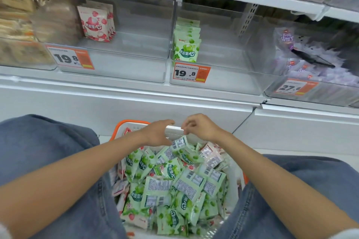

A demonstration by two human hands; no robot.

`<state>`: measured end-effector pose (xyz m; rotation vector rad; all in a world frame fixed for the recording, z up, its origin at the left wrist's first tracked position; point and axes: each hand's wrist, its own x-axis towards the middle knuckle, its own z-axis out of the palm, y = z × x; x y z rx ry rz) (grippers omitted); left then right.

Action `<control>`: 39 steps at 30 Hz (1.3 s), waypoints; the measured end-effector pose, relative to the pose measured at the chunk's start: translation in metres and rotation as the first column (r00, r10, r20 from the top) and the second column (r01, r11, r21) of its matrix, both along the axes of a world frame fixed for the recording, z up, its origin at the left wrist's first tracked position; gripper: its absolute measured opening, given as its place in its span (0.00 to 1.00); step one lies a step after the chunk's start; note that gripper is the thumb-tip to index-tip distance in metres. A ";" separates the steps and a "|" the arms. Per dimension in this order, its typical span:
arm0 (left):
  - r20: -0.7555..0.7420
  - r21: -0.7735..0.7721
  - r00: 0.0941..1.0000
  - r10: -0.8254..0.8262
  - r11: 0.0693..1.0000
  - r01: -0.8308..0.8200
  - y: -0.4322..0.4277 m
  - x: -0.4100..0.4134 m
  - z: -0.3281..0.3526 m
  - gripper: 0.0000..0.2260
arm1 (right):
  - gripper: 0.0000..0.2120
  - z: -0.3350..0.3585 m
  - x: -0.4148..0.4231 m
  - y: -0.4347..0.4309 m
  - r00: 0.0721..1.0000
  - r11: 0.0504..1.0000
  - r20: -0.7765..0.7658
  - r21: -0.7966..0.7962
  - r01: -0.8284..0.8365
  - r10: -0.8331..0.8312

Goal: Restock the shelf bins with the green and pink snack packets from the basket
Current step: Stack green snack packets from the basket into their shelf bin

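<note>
A white basket with an orange rim (124, 124) sits between my knees, heaped with green packets (161, 190) and a few pink packets (210, 156). My right hand (202, 128) pinches the top corner of one green packet (180, 144) and lifts it off the pile at the basket's far end. Beside that packet hovers my left hand (157, 132), fingers spread and relaxed, holding nothing. On the shelf above, a clear bin (126, 60) holds a few upright pink packets (95, 23), and the bin to its right (233, 77) holds a row of green ones (187, 44).
Orange price tags (191, 72) hang on the bin fronts. A bin of purple-white packets (320, 68) stands at the right, and bins of brown snacks (19, 25) at the left. My legs in jeans (48, 151) flank the basket.
</note>
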<state>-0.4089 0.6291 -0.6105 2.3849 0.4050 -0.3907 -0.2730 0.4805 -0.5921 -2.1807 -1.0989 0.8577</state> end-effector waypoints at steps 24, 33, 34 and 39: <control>0.401 -0.252 0.874 0.274 0.950 -0.182 -0.003 0.042 0.070 0.38 | 0.10 0.100 0.017 0.010 0.950 0.986 0.313 0.164 -0.032 -0.021; 0.656 -0.120 0.702 0.277 0.956 -0.266 0.041 0.104 0.174 0.27 | 0.09 0.190 0.088 0.050 0.965 0.818 -0.070 0.516 0.252 -0.253; 0.676 -0.078 0.685 0.272 0.950 -0.301 0.048 0.110 0.177 0.27 | 0.09 0.188 0.096 0.058 0.959 0.806 -0.094 0.524 0.275 -0.266; 0.791 -0.083 0.472 0.390 0.832 -0.549 0.078 0.122 0.168 0.14 | 0.09 0.162 0.127 0.098 0.832 0.681 -0.409 0.488 0.547 -0.375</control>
